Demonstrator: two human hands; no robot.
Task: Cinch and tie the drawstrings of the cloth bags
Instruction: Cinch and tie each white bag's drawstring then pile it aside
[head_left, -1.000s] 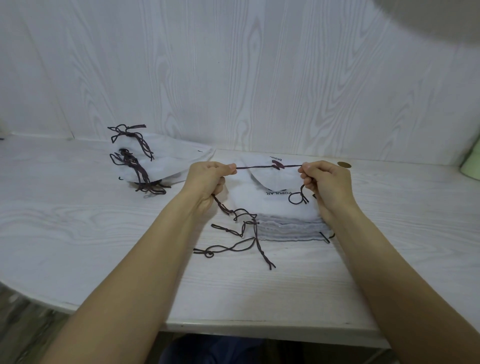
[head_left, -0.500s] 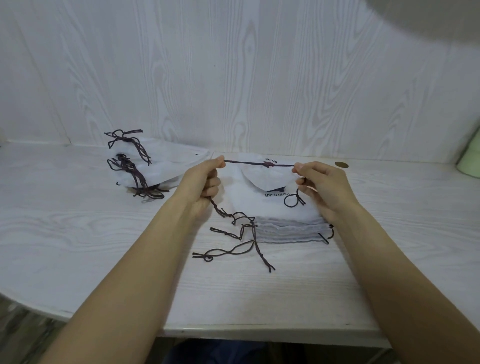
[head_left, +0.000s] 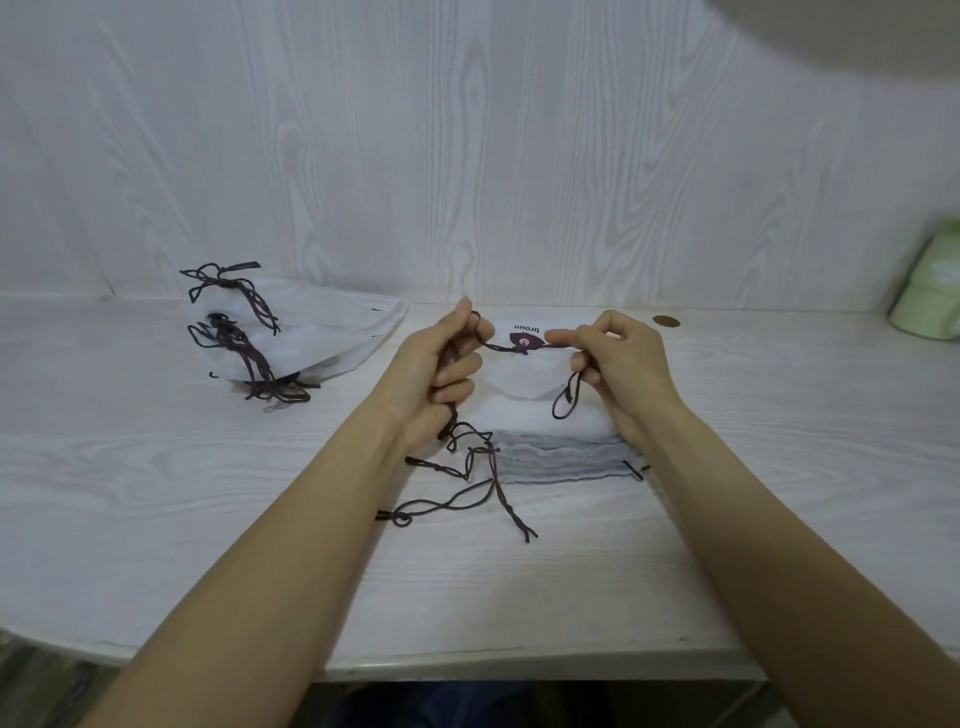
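Observation:
A white cloth bag (head_left: 524, 379) hangs gathered between my hands, above a flat stack of white bags (head_left: 550, 452) in the middle of the table. Its dark brown drawstring (head_left: 501, 347) runs from hand to hand across a small knot at the bag's mouth. My left hand (head_left: 441, 374) grips the left end of the string in curled fingers. My right hand (head_left: 621, 364) pinches the right end, and a short loop dangles below it. Loose drawstrings (head_left: 467, 488) from the stack trail toward the table's front.
At the back left lies a pile of tied bags (head_left: 301, 332) with knotted dark strings. A small brown disc (head_left: 666, 321) sits by the wall on the white wooden table (head_left: 156, 467). A pale green object (head_left: 930, 296) stands at the far right edge.
My hands have come closer together, so the string between them is shorter and slack instead of taut. My left hand now holds the string in a fist rather than a fingertip pinch.

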